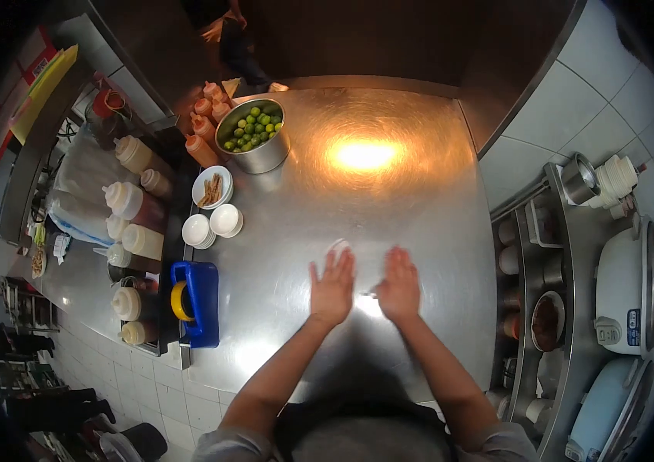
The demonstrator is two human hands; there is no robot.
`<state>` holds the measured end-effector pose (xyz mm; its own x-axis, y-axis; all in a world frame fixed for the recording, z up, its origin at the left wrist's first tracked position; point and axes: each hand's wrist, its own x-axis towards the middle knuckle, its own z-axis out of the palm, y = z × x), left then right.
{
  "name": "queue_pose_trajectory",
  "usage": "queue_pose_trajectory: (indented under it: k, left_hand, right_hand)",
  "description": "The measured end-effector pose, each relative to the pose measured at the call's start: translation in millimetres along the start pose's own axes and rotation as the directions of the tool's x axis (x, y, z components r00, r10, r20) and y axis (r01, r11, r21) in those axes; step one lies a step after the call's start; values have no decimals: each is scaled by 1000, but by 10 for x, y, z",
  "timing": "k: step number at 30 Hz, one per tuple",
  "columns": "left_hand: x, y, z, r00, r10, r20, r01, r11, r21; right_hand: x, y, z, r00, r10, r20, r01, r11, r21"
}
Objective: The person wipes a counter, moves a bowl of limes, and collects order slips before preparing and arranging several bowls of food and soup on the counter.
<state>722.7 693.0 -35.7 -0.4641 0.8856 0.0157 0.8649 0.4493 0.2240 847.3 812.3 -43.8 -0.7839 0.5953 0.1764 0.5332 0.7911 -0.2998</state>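
Both of my hands are over the middle of the steel table [434, 231], apart from each other. My left hand [332, 289] has its fingers stretched forward with the thumb out to the side, and nothing shows in it. Just beyond its fingertips is a small whitish thing [339, 245], too blurred to name. My right hand [399, 285] points forward too, its fingers extended and a little blurred, holding nothing visible. A small dark thing I cannot make out lies beside it, between the hands.
At the back left stand a metal pot of green limes [269, 155] and orange squeeze bottles [202, 152]. Nearer are white bowls [197, 229] and a blue holder [205, 308] with yellow tape. Shelves and rice cookers [625, 285] line the right. A person's leg shows behind the table.
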Motion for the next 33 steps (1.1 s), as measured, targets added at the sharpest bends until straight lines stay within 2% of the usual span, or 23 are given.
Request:
queue_pose_trajectory:
  k: [3,4,6,7,9,10,11,14,16,17,18,19,20,22,24,25,26,27,28,29,30,32,33]
  left_hand:
    - [-359,-583,-130,976,-216,-31,218,970,110]
    - [-503,-778,-206,955,-281,-96,280,960,-30]
    - [-635,-878,-328,934,-346,-85,348,937,10]
    - [-658,-835,-277,936,-344,-81,346,938,15]
    - [-601,-587,-81,954,-274,-123,281,959,46]
    - [-584,-348,-34,981,-195,-21,196,970,144]
    - [-592,-57,-49,993,-114,11,111,981,159]
    - [-729,252,-120,998,2,64,2,998,-58]
    - [-877,-23,-78,992,-95,79,85,989,124]
    - [-999,-269,-122,984,-175,46,164,970,181]
    - [-1176,-576,-144,975,-219,-46,224,958,179]
    - [-1353,-847,-243,947,-308,-94,315,946,76]
    - [-1528,-1098,-251,918,-370,-142,385,918,97]
    - [-1620,-1119,-350,905,-414,-99,420,907,43]
    - [-1543,-961,-194,880,-434,-193,439,898,-17]
    - [-1460,-708,-196,919,-362,-154,358,932,-53]
    - [-1371,-476,-72,959,-260,-110,265,963,39]
    - [-1264,-165,-89,980,-197,4,195,974,116]
    - [-1171,126,-42,987,-154,48,145,977,153]
    - [-1130,360,-35,992,-70,105,59,993,106]
    - [-1171,491,-96,993,30,115,-22,998,-65]
    - [-1275,350,-24,998,6,70,-4,1000,-19]
    - [-1330,220,-105,991,-94,91,89,995,55]
  right_hand:
    - [-321,650,-194,984,115,-133,-115,993,6]
    - [-388,756,-344,976,187,-113,-197,976,-90]
    - [-458,764,-398,953,240,-185,-259,962,-88]
    - [-501,694,-333,952,245,-183,-264,961,-84]
    - [-493,356,-109,973,139,-186,-142,990,-2]
    - [-480,65,-77,990,109,-88,-108,994,22]
    - [-506,-189,-61,998,-6,-65,8,999,32]
    - [-586,-534,-179,993,-117,32,108,972,208]
    - [-715,-269,-239,992,-84,90,74,991,109]
    - [-803,-28,-300,998,-43,55,36,992,124]
    - [-900,250,-322,997,57,55,-60,997,42]
    - [-984,450,-469,985,160,58,-160,987,4]
    - [-1111,720,-512,991,134,-29,-135,991,-19]
    - [-1131,736,-610,976,217,-14,-218,973,-74]
    - [-1123,560,-501,976,215,-46,-219,970,-103]
    - [-1110,371,-410,986,151,-67,-151,988,-3]
    - [-1062,139,-310,992,124,32,-122,992,-38]
    - [-1032,-131,-286,998,48,39,-52,993,107]
    - [-1072,-349,-211,997,-78,14,77,994,81]
    - [-1074,-557,-214,992,-110,59,106,992,70]
    - [-1107,-619,-175,987,-158,4,156,981,114]
    - [-1199,-450,-292,983,-140,119,127,986,104]
    - [-1294,-280,-352,991,-70,115,58,993,99]
